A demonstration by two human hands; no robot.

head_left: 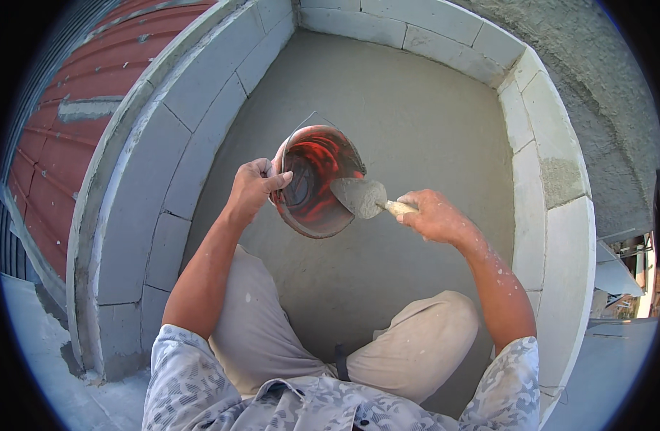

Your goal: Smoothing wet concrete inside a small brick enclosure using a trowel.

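My left hand is closed on the left rim of a red bucket, thumb over the edge. The bucket is tilted so its mouth faces me; grey residue streaks its inner wall, and a thin wire handle arches above its far rim. In my right hand is a trowel, its fingers wrapped round the pale, mortar-caked grip. The trowel's grey blade points left and overlaps the bucket's right rim. Whether blade and rim touch, I cannot tell.
Smooth grey floor lies under the bucket. Low walls of pale blocks enclose it: a left wall, a far wall and a right wall. Beyond the left wall is red metal roofing. My bent legs are close below the bucket.
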